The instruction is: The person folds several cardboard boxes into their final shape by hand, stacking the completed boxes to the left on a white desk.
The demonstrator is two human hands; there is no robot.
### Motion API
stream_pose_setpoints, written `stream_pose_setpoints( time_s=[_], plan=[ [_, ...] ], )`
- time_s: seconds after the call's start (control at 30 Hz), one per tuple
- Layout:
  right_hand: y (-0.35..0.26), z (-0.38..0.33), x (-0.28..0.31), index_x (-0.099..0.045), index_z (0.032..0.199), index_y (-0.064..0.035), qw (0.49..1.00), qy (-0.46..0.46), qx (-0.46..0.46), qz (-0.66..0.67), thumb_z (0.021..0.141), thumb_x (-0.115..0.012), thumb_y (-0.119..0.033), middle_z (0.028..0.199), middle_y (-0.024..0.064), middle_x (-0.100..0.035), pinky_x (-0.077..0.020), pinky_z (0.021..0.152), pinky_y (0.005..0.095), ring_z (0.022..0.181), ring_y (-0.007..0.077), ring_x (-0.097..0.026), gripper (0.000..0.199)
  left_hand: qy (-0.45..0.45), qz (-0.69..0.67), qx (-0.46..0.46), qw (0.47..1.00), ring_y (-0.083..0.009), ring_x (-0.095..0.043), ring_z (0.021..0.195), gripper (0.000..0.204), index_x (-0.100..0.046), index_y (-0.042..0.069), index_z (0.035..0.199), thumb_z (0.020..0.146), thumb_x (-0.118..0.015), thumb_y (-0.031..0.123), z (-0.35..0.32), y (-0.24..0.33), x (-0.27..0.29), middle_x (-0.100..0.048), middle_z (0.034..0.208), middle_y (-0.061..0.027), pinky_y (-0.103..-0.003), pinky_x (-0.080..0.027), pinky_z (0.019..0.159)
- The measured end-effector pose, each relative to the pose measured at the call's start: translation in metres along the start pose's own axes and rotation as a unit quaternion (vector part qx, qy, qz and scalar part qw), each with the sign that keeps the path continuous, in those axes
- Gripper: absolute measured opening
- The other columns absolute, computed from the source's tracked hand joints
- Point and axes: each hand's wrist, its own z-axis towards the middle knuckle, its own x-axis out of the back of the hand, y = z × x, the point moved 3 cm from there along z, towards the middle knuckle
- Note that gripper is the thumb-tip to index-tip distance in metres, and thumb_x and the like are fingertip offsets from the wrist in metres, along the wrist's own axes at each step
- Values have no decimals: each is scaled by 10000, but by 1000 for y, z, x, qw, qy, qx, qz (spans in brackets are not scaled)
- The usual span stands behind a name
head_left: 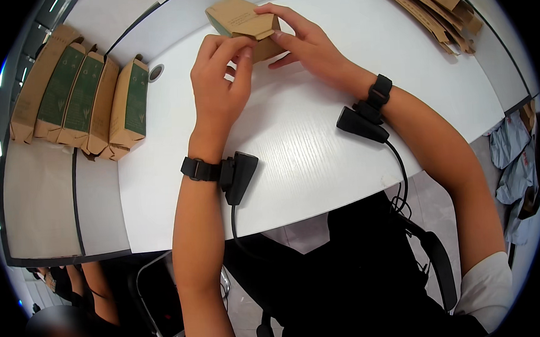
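A brown cardboard box [236, 16] with a green side panel lies tilted at the far middle of the white desk [293, 143]. Fingers of my left hand [221, 77] are bent in a pinch at the flap on its near end. My right hand [313, 49] grips the right side of the box, thumb near the flap edge and forefinger along the top. The fingertips of my left hand are partly hidden. Each wrist wears a black strap with a small black device and a cable.
Several folded brown-and-green boxes [89, 95] stand in a row at the left by a partition. Flat cardboard blanks [432, 11] are stacked at the far right. A round cable hole [156, 73] is in the desk. Grey plastic bags [513, 158] hang beyond the right edge. Another person sits at lower left.
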Motion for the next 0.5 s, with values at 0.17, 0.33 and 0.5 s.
stream_pose_setpoints(
  time_s=[0.17, 0.33, 0.5],
  plan=[
    [-5, -2, -2, -466, 1495, -187, 1000, -2, 16, -18, 1069, -490, -170, 1522, 105, -419, -630, 879, 326, 1100, 236, -681, 427, 50, -44, 39, 997, -142, -661, 856, 235, -706, 110, 1094, 911, -667, -32, 0, -3, 2, -627, 1037, -78, -248, -587, 690],
    [-8, -6, -4, -459, 1512, -176, 998, 7, 53, -32, 1035, -541, -135, 1575, 127, -381, -625, 855, 324, 1139, 247, -675, 486, 42, 66, -58, 995, -133, -667, 908, 318, -691, 76, 1153, 887, -645, -92, 3, 8, 0, -586, 1198, -107, -273, -616, 701],
    [-8, -4, -9, -451, 1525, -175, 941, -15, 219, -256, 922, -607, 0, 1603, 120, -359, -571, 852, 320, 1137, 210, -633, 647, 95, 4, 56, 994, -139, -681, 830, 243, -652, 40, 1131, 907, -659, -53, 1, -3, 3, -651, 1121, -97, -251, -609, 669]
  ],
)
